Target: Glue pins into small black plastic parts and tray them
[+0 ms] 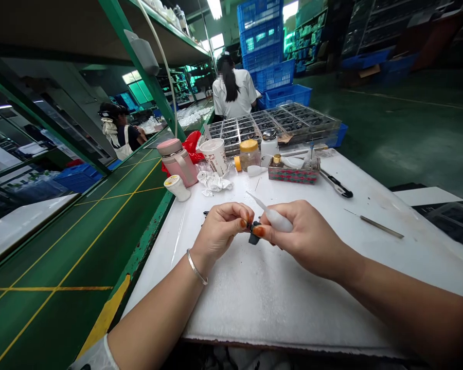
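Over the middle of the white tabletop, both hands meet at a small black part. Finger and thumb of my left hand pinch its upper left side; its exact kind does not show. My right hand grips the part's right side between thumb and fingers. Tucked in that same hand is a white squeeze dropper bottle, its thin nozzle pointing up and left. Behind my left hand a few dark bits lie on the table, mostly hidden.
Behind the hands stand a pink mug, a paper cup, a yellow-lidded jar and a patterned box. A utility knife and a thin needle tool lie right. Divided trays sit farther back; a green conveyor runs left.
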The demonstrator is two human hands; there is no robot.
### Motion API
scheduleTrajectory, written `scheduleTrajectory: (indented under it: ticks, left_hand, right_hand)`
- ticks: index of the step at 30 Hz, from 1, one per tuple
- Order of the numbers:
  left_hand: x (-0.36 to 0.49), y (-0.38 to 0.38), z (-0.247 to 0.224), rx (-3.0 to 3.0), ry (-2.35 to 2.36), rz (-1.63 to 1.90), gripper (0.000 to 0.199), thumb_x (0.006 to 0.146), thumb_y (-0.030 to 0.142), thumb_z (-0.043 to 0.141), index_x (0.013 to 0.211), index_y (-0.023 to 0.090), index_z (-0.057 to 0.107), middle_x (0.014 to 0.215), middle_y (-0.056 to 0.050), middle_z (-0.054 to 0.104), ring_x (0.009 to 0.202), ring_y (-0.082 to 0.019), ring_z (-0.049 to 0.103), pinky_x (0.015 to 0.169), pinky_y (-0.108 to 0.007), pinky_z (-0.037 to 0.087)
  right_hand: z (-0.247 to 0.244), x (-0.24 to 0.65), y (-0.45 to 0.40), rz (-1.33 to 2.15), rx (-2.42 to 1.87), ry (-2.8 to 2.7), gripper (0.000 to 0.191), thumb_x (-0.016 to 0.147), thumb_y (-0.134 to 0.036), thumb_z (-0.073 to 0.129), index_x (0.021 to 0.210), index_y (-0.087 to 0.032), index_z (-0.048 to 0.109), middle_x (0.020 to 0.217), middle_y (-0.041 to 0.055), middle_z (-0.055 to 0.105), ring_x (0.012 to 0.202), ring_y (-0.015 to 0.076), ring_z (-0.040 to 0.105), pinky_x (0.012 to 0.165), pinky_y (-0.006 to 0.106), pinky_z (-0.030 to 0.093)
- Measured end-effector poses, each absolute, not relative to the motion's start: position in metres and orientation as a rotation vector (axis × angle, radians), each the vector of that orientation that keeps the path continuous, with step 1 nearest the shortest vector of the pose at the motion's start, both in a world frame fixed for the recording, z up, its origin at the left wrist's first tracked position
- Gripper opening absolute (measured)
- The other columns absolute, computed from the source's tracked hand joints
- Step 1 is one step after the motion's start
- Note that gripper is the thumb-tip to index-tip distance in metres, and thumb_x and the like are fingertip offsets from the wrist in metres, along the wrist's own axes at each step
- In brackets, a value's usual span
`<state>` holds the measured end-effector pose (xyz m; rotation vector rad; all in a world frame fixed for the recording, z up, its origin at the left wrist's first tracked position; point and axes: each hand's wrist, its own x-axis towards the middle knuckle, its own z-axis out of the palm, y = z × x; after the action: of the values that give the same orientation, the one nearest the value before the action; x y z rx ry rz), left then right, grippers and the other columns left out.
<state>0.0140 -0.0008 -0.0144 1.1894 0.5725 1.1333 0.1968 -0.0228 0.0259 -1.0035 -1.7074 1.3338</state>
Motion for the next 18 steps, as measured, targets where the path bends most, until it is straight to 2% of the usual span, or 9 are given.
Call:
scheduleTrajectory:
  ticks: [4, 9, 14, 18]
  left_hand:
    - [0.015, -0.001, -0.016, 1.155, 0.572, 1.088, 0.023, 0.072, 0.026, 0.079, 0.068, 0.014, 0.061, 0.074, -0.002, 0.055, 0.067, -0.013, 0.055, 0.058, -0.023, 0.045]
    - [0.016, 0.001, -0.018, 1.129, 0.525, 1.070, 0.027, 0.071, 0.029, 0.080, 0.066, 0.014, 0.058, 0.071, -0.001, 0.051, 0.066, -0.012, 0.052, 0.058, -0.022, 0.042]
    - [0.016, 0.003, -0.019, 1.070, 0.453, 1.050, 0.024, 0.072, 0.024, 0.079, 0.067, 0.014, 0.058, 0.071, 0.000, 0.049, 0.065, -0.011, 0.051, 0.058, -0.021, 0.043]
    - [0.015, 0.003, -0.017, 1.037, 0.469, 1.057, 0.030, 0.068, 0.026, 0.082, 0.065, 0.015, 0.055, 0.069, 0.001, 0.047, 0.062, -0.010, 0.049, 0.058, -0.021, 0.045]
  right_hand:
    - [0.019, 0.195, -0.017, 1.676, -0.851, -1.519, 0.030, 0.071, -0.037, 0.074, 0.061, -0.015, 0.056, 0.049, -0.0037, 0.045, 0.047, 0.0071, 0.035, 0.046, 0.023, 0.023]
    - [0.012, 0.193, -0.013, 2.060, -0.694, -1.235, 0.031, 0.068, -0.031, 0.076, 0.060, -0.015, 0.050, 0.050, -0.0045, 0.043, 0.047, 0.0056, 0.030, 0.047, 0.022, 0.018]
    - [0.016, 0.195, -0.014, 2.022, -0.648, -1.244, 0.028, 0.070, -0.028, 0.074, 0.060, -0.015, 0.051, 0.051, -0.0039, 0.044, 0.047, 0.0056, 0.032, 0.047, 0.023, 0.019]
    - [0.020, 0.197, -0.015, 1.948, -0.633, -1.323, 0.030, 0.074, -0.031, 0.073, 0.059, -0.014, 0.052, 0.051, -0.0034, 0.045, 0.047, 0.0060, 0.033, 0.047, 0.023, 0.021]
